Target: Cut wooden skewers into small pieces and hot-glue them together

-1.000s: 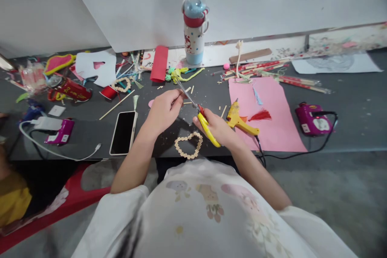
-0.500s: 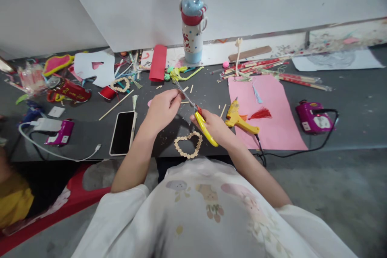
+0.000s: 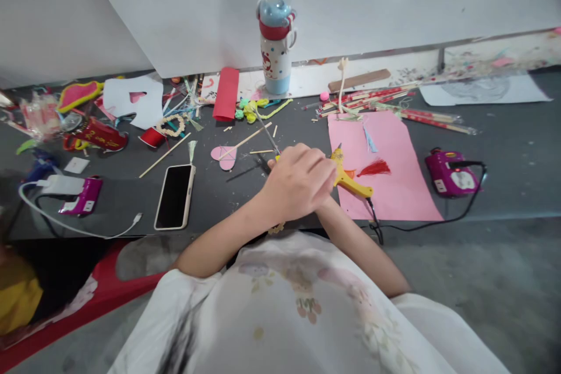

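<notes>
Though left hand (image 3: 301,180) hides much, scissors (image 3: 273,144) look slim, silvery, yellow-handled.

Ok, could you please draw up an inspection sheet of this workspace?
Surface: dark tabletop, scattered with stick bits.
Job's things: scissors, partly covered; pink heart, overlapped by a thin stick.
Clutter: bottle, phone, red can, glue gun.
Hands: left hand over right hand; grips hidden.
Cables: black cord at the glue gun, hanging below the tabletop's front edge; white cable at left.
Surroundings: white panel behind; red chair, lower left.
</notes>
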Motion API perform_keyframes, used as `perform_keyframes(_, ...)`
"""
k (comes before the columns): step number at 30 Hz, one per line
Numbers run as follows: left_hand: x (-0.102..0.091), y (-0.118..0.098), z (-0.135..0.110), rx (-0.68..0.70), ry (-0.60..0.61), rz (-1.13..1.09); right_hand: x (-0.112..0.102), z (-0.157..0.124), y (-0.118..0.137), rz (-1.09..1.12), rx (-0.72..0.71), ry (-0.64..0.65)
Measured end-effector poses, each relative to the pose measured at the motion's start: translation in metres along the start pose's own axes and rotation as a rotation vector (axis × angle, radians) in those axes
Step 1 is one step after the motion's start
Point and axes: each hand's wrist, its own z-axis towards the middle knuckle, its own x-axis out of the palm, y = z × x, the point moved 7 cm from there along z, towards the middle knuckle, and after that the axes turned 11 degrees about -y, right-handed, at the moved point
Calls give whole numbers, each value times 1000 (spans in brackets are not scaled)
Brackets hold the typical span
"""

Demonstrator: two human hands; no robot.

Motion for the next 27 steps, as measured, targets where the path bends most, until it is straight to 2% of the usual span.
perform_keyframes(1,10,-4,1,31,37,-16,1,-3,6,2,33,-32)
perform_keyframes(4,35,-6,-3,61,157,26,-8,-15,13,79,345,-347)
perform_keyframes(5,40,-5,-6,64,195,38,-7,-19,17,116,392,-400)
perform_keyframes(7,47,-6,-10,75,248,49,-1,-23,23,133,454,-390)
perform_keyframes(11,49,-8,-18,98,286,65,2,-32,15,0,513,-356)
perform_keyframes(14,51,-8,-22,86,301,65,-8,-37,14,-64,458,-519)
perform_keyframes(17,54,-6,-23,48,292,50,-21,-40,15,-238,501,-659)
perform_keyframes(20,57,-7,-20,18,270,58,-23,-34,15,-301,538,-612)
perform_keyframes(25,62,-12,-15,89,264,194,-22,-33,14,-176,537,-623)
perform_keyframes(27,62,-14,-14,108,256,198,-16,-34,8,-160,565,-562)
